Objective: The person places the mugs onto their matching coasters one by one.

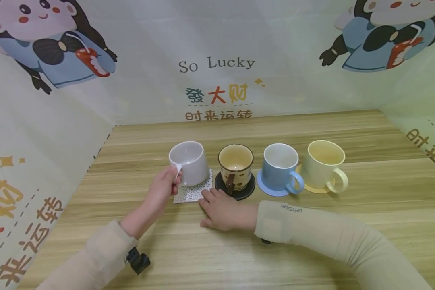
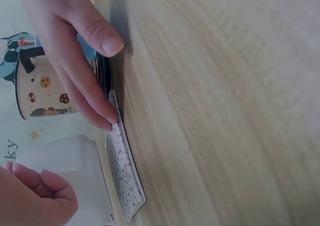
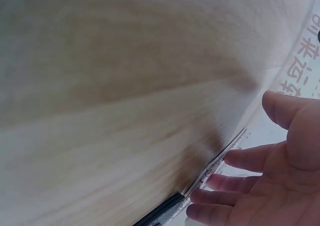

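In the head view my left hand grips the handle of a white mug. The mug is over the back part of a square, black-speckled white coaster; whether its base touches the coaster I cannot tell. My right hand lies palm down with fingers extended, fingertips at the coaster's right front edge. The left wrist view has those fingertips touching the coaster. Just behind the right hand, a cookie-patterned mug with a brown handle stands on a round black coaster.
To the right, a blue mug stands on a blue coaster, and a pale yellow mug stands on a yellow coaster. All are on a wooden table, with a printed cloth wall behind and at both sides.
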`<state>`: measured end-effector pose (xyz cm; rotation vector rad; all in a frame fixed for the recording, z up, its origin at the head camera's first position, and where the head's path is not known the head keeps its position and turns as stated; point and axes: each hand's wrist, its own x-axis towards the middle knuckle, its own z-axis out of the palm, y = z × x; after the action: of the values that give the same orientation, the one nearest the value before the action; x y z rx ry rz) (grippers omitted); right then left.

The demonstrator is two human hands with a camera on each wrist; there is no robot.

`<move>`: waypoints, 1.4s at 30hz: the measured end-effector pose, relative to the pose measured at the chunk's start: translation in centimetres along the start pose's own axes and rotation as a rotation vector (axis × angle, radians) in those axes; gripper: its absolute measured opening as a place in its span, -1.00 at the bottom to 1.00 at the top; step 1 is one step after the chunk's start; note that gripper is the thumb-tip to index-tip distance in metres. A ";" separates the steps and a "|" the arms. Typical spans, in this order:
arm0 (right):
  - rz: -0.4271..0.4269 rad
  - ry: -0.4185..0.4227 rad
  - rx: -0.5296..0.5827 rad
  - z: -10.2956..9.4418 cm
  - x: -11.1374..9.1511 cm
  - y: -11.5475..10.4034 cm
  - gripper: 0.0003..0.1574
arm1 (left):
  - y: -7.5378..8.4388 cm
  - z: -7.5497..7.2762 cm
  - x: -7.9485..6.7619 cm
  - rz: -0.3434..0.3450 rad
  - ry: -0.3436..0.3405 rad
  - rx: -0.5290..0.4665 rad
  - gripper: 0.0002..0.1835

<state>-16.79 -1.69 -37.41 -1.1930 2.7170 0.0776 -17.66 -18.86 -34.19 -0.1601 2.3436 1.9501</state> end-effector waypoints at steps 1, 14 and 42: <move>-0.002 0.005 -0.001 0.0 0.0 0.0 -0.19 | 0.0 0.0 -0.2 -0.004 -0.001 0.000 -0.71; 0.002 0.034 0.016 0.0 0.0 0.0 -0.24 | -0.2 0.1 -1.1 -0.024 0.032 -0.038 -0.73; -0.028 0.068 -0.027 0.0 -0.5 -0.2 -0.15 | -0.7 0.4 -1.9 -0.065 0.003 -0.039 -0.72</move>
<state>-16.26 -1.45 -37.34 -1.2635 2.7655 0.0717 -15.64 -18.57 -34.72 -0.2395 2.2729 1.9681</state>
